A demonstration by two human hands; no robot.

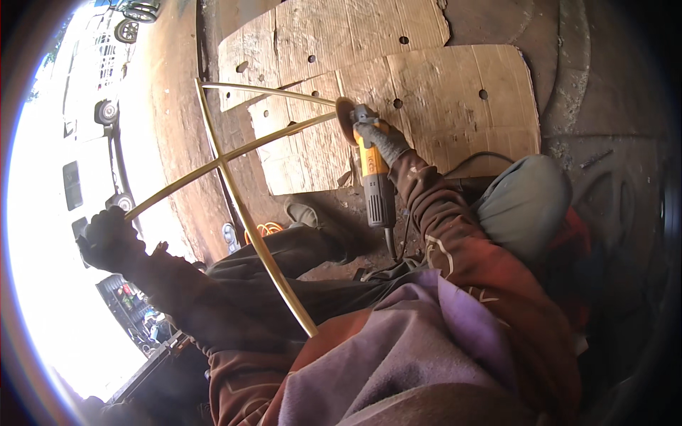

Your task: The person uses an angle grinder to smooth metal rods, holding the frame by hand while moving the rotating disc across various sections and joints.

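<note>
running what looks like a grinding step, i have my right hand (385,141) gripping the yellow grinder (371,163), its disc (344,118) at the golden frame (221,160) partly over cardboard (447,85), my left hand (110,240) clasping one bar end, which should next need steadying.

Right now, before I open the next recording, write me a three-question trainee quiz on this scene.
1. Which power tool is in the right hand?
2. True or false: the left hand is clear of the gold-coloured frame.
3. What lies flat on the ground ahead of the person?
A) a wool rug
B) cardboard sheets with holes
C) a rubber mat

Key:
1. A yellow-and-black angle grinder.
2. False; it grips one end of a bar.
3. B.
</note>
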